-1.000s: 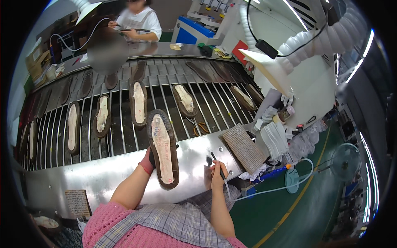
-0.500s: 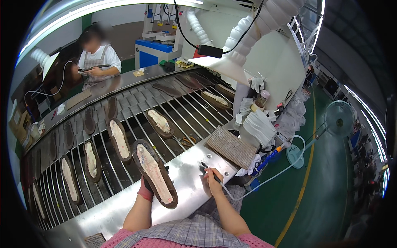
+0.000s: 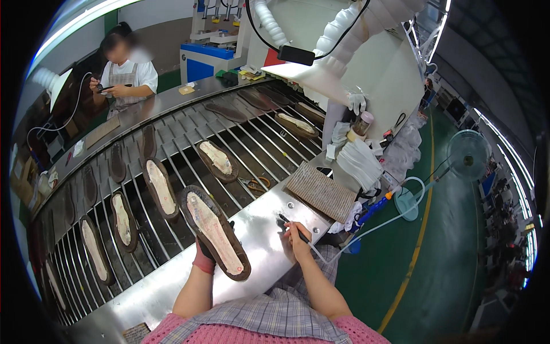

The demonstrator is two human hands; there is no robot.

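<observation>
My left hand (image 3: 204,255), in a dark glove with a reddish cuff, is closed under a brown shoe upper (image 3: 215,232). The shoe's pale, printed sole side faces up, and it hangs over the metal ledge (image 3: 255,241); most of my fingers are hidden beneath it. Further right, my right hand (image 3: 299,241) grips a black pen-like glue brush (image 3: 293,228), with a pale hose (image 3: 361,235) running from its back end. Its tip points up and left, apart from the shoe, above a dark patch on the ledge.
Several similar brown shoes (image 3: 161,189) and dark soles (image 3: 117,163) lie on the sloping bar conveyor (image 3: 177,226). Scissors (image 3: 256,183) rest near the ledge. To the right are a corrugated board (image 3: 322,192) and white gloves (image 3: 358,166). A co-worker (image 3: 123,77) handles a dark piece across the conveyor.
The view has shifted slightly. My left hand still holds the shoe, and my right still holds the brush, with little movement. Across the conveyor, the co-worker's hands have shifted.
</observation>
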